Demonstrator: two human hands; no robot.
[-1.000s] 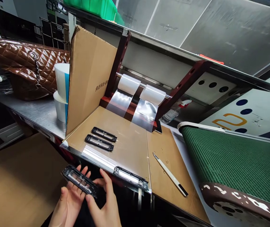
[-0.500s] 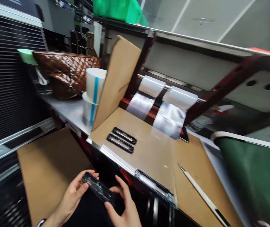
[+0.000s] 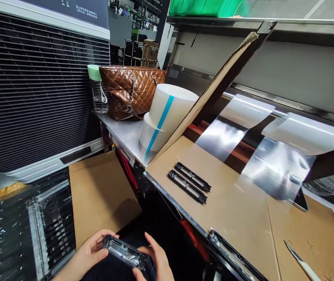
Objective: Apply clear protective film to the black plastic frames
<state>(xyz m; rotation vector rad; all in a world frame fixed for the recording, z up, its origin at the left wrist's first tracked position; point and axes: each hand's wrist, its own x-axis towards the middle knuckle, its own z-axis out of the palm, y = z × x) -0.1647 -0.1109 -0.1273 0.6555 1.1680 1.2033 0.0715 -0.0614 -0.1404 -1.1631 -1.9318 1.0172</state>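
A long black plastic part with a clear, shiny strip [image 3: 123,251] is held low in front of me, tilted down to the right. My left hand [image 3: 87,253] pinches its left end between thumb and fingers. Around the right end, my right hand [image 3: 159,259] has its thumb below and fingers above. Two similar black parts, an upper one [image 3: 193,176] and a lower one [image 3: 187,187], lie side by side on the cardboard-covered bench [image 3: 231,214]. Another such black part [image 3: 234,255] lies along the bench's front edge.
Two film rolls [image 3: 249,111] hang behind the bench, their film trailing onto the cardboard. A slim pointed white tool [image 3: 301,260] lies at right. An upright cardboard flap [image 3: 208,97], stacked white rolls [image 3: 171,105], a brown bag [image 3: 134,91] and a bottle [image 3: 98,89] stand left. Cardboard [image 3: 99,191] lies below.
My view has swung left, so the bench things appear farther right. Both hands keep hold of the black part, which is turned to show more of its clear strip.
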